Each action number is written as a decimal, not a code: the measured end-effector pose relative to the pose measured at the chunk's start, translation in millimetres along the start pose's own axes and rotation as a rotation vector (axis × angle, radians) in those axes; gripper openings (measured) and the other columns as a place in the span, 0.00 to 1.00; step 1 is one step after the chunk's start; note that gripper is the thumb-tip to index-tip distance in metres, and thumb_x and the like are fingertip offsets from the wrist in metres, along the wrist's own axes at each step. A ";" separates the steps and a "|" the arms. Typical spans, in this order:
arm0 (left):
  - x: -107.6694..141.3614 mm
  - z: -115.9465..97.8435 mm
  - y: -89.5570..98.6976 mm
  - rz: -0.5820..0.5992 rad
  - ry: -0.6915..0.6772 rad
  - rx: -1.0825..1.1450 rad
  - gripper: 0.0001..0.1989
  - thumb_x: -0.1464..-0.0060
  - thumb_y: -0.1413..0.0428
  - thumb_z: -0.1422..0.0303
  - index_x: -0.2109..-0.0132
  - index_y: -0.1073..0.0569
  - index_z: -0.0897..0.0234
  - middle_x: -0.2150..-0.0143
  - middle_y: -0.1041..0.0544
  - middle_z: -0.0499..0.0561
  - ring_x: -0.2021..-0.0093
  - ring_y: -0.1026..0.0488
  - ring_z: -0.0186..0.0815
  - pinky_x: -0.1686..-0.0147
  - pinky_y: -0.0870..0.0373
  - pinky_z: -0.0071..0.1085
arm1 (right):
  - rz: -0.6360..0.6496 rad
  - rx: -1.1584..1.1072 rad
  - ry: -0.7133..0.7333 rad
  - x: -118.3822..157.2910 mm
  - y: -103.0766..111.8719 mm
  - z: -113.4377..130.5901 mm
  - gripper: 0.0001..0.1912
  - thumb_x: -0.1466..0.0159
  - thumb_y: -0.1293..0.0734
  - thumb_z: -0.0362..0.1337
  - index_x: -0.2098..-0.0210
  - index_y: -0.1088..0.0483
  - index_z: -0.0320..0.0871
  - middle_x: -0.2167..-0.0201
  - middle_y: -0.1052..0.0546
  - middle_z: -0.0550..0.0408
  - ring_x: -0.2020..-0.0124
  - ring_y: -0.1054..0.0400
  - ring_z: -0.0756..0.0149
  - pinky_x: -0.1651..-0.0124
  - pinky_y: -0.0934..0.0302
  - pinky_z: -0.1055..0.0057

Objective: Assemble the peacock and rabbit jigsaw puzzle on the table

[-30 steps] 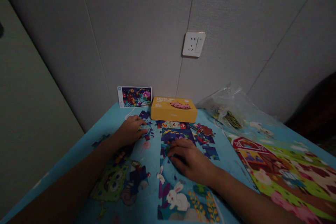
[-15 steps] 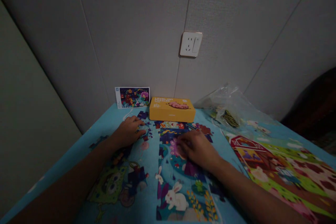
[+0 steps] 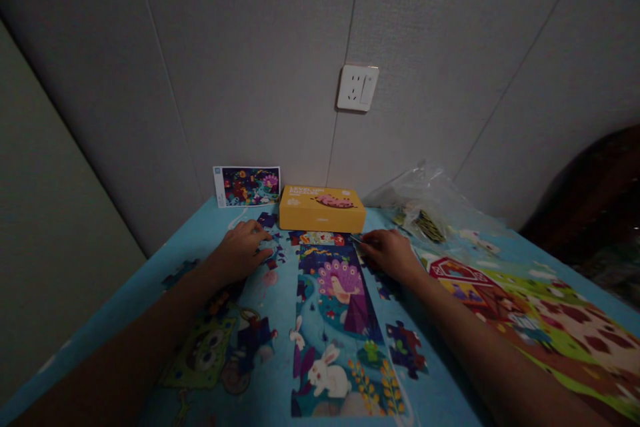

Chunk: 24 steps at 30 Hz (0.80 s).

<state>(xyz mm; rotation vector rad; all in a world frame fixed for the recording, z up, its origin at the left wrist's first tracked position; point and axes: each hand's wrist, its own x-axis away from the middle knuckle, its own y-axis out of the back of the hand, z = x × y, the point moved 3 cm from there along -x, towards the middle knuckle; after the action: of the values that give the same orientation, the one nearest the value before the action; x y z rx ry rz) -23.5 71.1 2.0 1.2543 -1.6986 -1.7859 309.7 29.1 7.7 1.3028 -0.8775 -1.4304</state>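
Note:
A partly assembled puzzle [image 3: 335, 320] with a peacock and a white rabbit lies in the middle of the blue cloth. My right hand [image 3: 387, 252] is beyond its upper right corner, fingers pinched on a thin puzzle piece [image 3: 356, 239]. On the left, my left hand [image 3: 245, 250] rests with fingers apart over loose pieces [image 3: 279, 252]. More dark pieces [image 3: 407, 349] lie right of the puzzle, and others [image 3: 255, 340] lie to its left. A picture card [image 3: 250, 187] leans on the wall at the back.
A yellow box [image 3: 323, 210] stands behind the puzzle. To its right lies a clear plastic bag [image 3: 425, 210] with pieces inside. A farm puzzle [image 3: 540, 327] covers the right side. The wall with a socket [image 3: 358, 88] bounds the back.
My right hand has moved from over the peacock to the right and slightly away, uncovering the peacock and the pieces at the right. My left hand has stayed at the loose pieces. The view has shifted slightly.

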 end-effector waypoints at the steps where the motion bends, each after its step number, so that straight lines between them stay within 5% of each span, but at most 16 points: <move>1: -0.3 -5.0 3.1 -0.020 -0.035 0.011 0.12 0.44 0.45 0.65 0.54 0.23 0.64 0.54 0.27 0.58 0.53 0.30 0.44 0.50 0.33 0.40 | -0.026 -0.011 0.002 0.5 4.1 1.2 0.13 0.34 0.37 0.41 0.60 0.22 0.42 0.65 0.20 0.48 0.62 0.29 0.57 0.60 0.40 0.66; 4: -0.7 -23.1 12.0 -0.059 -0.157 0.087 0.11 0.39 0.50 0.67 0.57 0.24 0.65 0.58 0.25 0.56 0.56 0.29 0.41 0.52 0.33 0.38 | -0.172 -0.064 0.076 10.5 21.9 19.0 0.15 0.33 0.39 0.42 0.66 0.23 0.40 0.72 0.22 0.47 0.69 0.30 0.59 0.64 0.39 0.66; 7: 0.6 -38.7 16.0 -0.011 -0.248 0.142 0.14 0.36 0.55 0.69 0.61 0.25 0.64 0.64 0.24 0.54 0.60 0.29 0.38 0.56 0.33 0.35 | -0.282 -0.257 0.399 39.3 37.3 65.4 0.14 0.31 0.40 0.39 0.64 0.26 0.40 0.69 0.23 0.49 0.68 0.31 0.63 0.64 0.38 0.69; 10: 4.1 -49.8 19.0 0.053 -0.318 0.194 0.12 0.37 0.54 0.69 0.61 0.25 0.64 0.64 0.25 0.54 0.60 0.29 0.38 0.56 0.33 0.34 | -0.064 -0.347 0.877 79.4 34.9 121.9 0.14 0.30 0.42 0.36 0.67 0.28 0.40 0.72 0.25 0.53 0.68 0.33 0.66 0.62 0.38 0.70; 12: 7.5 -57.3 23.0 0.077 -0.367 0.251 0.09 0.39 0.50 0.69 0.59 0.25 0.64 0.60 0.24 0.55 0.57 0.29 0.39 0.54 0.33 0.35 | 0.085 -0.362 1.054 99.5 28.4 145.8 0.14 0.30 0.40 0.40 0.67 0.28 0.41 0.70 0.24 0.54 0.65 0.33 0.65 0.60 0.38 0.70; 18: 21.4 -82.0 22.4 0.280 -0.540 0.416 0.24 0.51 0.41 0.67 0.45 0.29 0.60 0.37 0.33 0.57 0.37 0.38 0.49 0.36 0.48 0.48 | 0.298 -0.510 1.070 102.3 15.6 147.3 0.13 0.33 0.35 0.44 0.59 0.27 0.41 0.58 0.23 0.54 0.56 0.32 0.66 0.50 0.39 0.70; 24: 25.3 -85.0 10.6 0.527 -0.507 0.475 0.37 0.50 0.41 0.51 0.36 0.37 0.61 0.31 0.44 0.62 0.31 0.51 0.57 0.35 0.57 0.57 | 0.331 -0.593 0.942 87.8 13.6 133.4 0.13 0.37 0.32 0.44 0.58 0.25 0.42 0.59 0.23 0.51 0.55 0.30 0.65 0.47 0.38 0.67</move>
<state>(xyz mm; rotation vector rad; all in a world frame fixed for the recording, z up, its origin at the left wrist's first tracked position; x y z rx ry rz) 27.0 -1.5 13.9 0.4097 -2.5481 -1.4884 185.5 -71.7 18.3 1.1046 -0.0086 -0.5955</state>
